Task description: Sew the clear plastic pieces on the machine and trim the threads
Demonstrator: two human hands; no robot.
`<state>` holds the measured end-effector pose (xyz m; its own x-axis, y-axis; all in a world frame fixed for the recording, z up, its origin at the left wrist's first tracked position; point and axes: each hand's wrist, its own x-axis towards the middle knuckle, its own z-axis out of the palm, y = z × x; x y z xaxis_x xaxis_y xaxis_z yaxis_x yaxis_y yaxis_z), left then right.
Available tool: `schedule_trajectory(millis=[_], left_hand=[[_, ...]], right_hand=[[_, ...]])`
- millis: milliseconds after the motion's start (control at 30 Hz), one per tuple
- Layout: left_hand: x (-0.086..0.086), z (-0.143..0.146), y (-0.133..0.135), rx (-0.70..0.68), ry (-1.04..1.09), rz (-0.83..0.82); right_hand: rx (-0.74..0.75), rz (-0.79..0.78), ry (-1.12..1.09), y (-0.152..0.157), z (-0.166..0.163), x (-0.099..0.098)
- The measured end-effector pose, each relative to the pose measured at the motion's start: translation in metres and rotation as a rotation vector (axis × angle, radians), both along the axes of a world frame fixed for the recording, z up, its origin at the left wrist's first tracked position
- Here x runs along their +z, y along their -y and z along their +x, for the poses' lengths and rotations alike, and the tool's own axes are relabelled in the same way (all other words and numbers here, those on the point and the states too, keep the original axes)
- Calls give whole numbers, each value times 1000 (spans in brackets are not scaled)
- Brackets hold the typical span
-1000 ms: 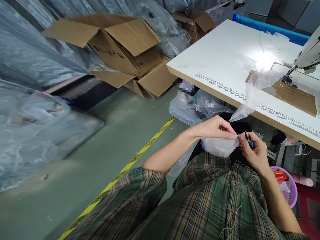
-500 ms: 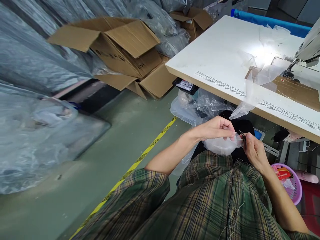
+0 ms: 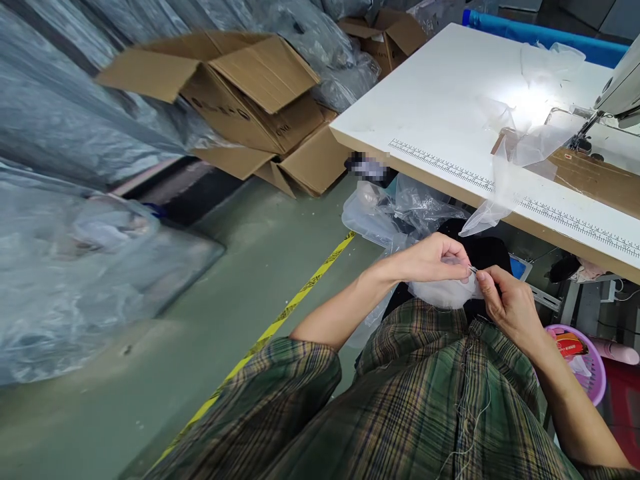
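Over my lap, my left hand (image 3: pixel 447 257) is closed on a gathered piece of sheer white fabric (image 3: pixel 443 293), pinching its edge between thumb and fingers. My right hand (image 3: pixel 507 300) is closed around small thread snips (image 3: pixel 473 269). Their narrow metal tips reach the fabric at my left fingertips; the rest is hidden in my fingers, so I cannot see if the blades are apart. Another strip of sheer white fabric (image 3: pixel 520 150) lies by the sewing machine (image 3: pixel 617 93) and hangs over the table's front edge.
The white table (image 3: pixel 420 100) has a ruler printed along its edge. Open cardboard boxes (image 3: pixel 250 110) and plastic-wrapped bundles (image 3: pixel 65 280) stand to the left. Clear plastic bags (image 3: pixel 420 207) hang below the table. A purple basket (image 3: pixel 595 377) sits at the lower right.
My right hand has moved a little left and turned, bringing the snips' tips to my left fingertips. My left hand keeps its pinch on the fabric, nearly still.
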<state>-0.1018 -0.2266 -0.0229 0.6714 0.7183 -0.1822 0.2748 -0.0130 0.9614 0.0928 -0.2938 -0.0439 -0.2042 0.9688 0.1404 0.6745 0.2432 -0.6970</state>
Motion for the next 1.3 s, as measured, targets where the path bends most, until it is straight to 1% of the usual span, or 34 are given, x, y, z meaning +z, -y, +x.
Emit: schedule_trajectory(millis=[200,267,333,467,533,833,1033,1200,1300], left_hand=[[-5,2,1,-21,-27,18],[-7,3,1,-28,-31,12],[-9,4,1,-29,-26,3],[-12,4,0,-35,35,-31],[-12,4,-1,-51,68,-61],[-7,4,1,-51,57,-125],[-7,4,0,-60,57,-125],[-8,4,0,-60,52,-126],[-11,5,-1,-57,84,-129]], right_hand=[[-33,-278,-120,4,-3,-6],[-30,-334,-177,4,-4,-8],[-30,-356,-227,4,-3,-10],[-25,-339,-312,3,-1,-10],[-28,-310,-320,3,1,-9],[22,-218,-141,6,3,-3],[27,-194,-85,5,2,1],[5,-158,-72,4,2,-5],[-70,-155,-123,4,1,-12]])
